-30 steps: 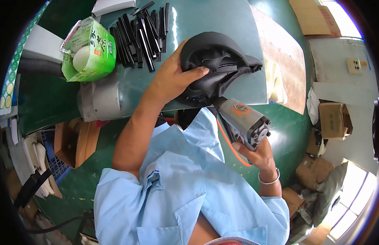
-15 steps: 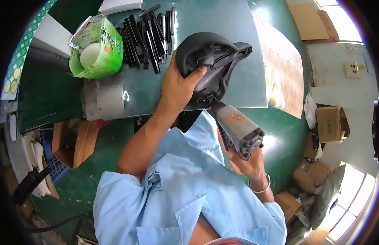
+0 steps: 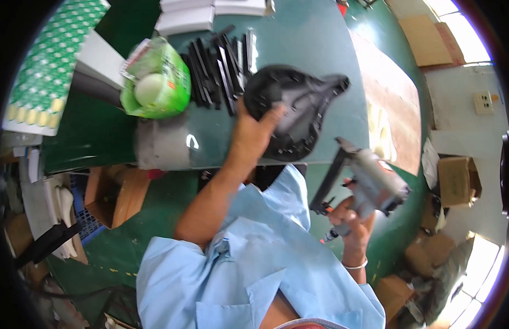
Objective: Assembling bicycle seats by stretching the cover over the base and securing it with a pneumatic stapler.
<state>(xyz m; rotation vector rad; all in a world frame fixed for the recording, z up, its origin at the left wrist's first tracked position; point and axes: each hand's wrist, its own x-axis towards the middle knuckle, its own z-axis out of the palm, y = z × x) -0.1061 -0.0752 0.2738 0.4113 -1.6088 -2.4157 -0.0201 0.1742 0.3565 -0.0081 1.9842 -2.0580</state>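
Note:
A black bicycle saddle (image 3: 301, 112) lies with its hollow underside up near the front edge of the green-topped table. My left hand (image 3: 253, 131) is closed on its wide end, the thumb over the rim. Its narrow nose points to the far right. My right hand (image 3: 350, 222) grips a grey pneumatic staple gun (image 3: 375, 181) beyond the table's front edge, at the right. The gun is apart from the saddle. Beyond my left hand lies a pile of thin black strips (image 3: 213, 71).
A green carton (image 3: 169, 88) with a white round object inside stands at the table's left. White boxes (image 3: 186, 19) lie at the back. On the right is a wooden board (image 3: 394, 93). Below the table at left stands an open cardboard box (image 3: 117, 194).
My right hand has drawn the staple gun away from the saddle, to the right, and turned it. The saddle now lies flatter, its underside more in view. The whole view has shifted slightly.

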